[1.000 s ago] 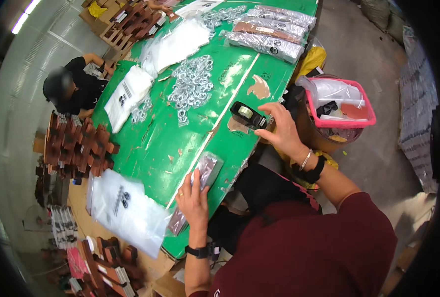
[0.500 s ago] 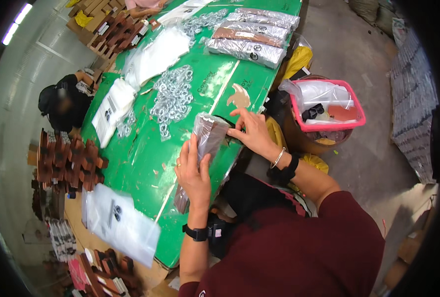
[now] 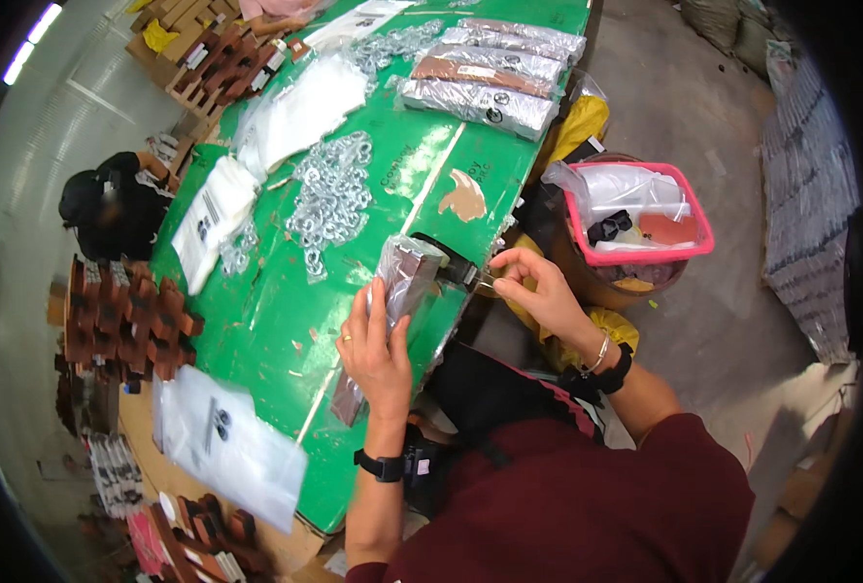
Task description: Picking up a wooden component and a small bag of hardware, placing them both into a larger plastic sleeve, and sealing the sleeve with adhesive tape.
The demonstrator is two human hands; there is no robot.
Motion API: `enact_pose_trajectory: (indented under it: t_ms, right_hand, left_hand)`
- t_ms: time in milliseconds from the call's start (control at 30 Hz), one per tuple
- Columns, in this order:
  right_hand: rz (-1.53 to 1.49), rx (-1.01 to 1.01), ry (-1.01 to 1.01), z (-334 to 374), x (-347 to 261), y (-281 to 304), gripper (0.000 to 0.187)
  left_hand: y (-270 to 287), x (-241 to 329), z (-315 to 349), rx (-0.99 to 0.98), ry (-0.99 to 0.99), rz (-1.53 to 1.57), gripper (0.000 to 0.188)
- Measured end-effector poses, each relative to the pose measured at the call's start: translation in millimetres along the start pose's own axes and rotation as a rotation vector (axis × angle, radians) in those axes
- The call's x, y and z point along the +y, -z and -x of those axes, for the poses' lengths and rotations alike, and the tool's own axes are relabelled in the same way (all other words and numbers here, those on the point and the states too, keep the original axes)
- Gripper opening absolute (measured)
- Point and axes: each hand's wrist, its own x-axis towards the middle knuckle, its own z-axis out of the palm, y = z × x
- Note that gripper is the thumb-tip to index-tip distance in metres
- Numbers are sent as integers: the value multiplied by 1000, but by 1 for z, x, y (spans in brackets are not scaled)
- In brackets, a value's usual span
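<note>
My left hand [image 3: 378, 350] is closed around a long brown piece in a clear plastic bag [image 3: 408, 282], fingers on its left side and thumb on its right. The piece slants across the front of the green table, and its lower end shows below my palm. Just right of its top end, at the table edge, sits a black tape dispenser [image 3: 454, 264]. My right hand [image 3: 540, 291] is beside the dispenser with thumb and forefinger pinched together. Between them and the dispenser shows a thin, clear strip that looks like tape.
Clear rings [image 3: 331, 194] lie heaped on the green table [image 3: 256, 330]. Plastic bags [image 3: 227, 442] lie at its left. Several bagged pieces [image 3: 480, 102] are stacked at the far right. A pink bin [image 3: 698, 243] stands to the right. A co-worker in black [image 3: 111, 214] is at the left.
My right hand has moved right and slightly down, away from the bagged piece's top end. The black dispenser now shows more fully. My left hand still holds the piece.
</note>
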Motion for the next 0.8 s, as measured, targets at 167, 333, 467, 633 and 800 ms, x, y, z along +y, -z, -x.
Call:
enact_pose_trajectory:
  t_ms: [167, 333, 467, 633, 800]
  right_hand:
    - [-226, -12, -100, 6, 20, 0, 26]
    - [-283, 13, -138, 2, 36, -7, 20]
    - [-282, 12, -142, 2, 31, -10, 15]
    - [-248, 32, -104, -10, 56, -13, 10]
    - [27, 5, -131, -25, 50, -12, 14]
  left_hand:
    - [5, 10, 8, -21, -25, 28, 61]
    - [0, 12, 12, -51, -48, 22, 63]
    - [1, 14, 13, -78, -72, -17, 63]
    - [-6, 16, 9, -73, -103, -31, 64]
    - [-4, 19, 15, -86, -73, -46, 63]
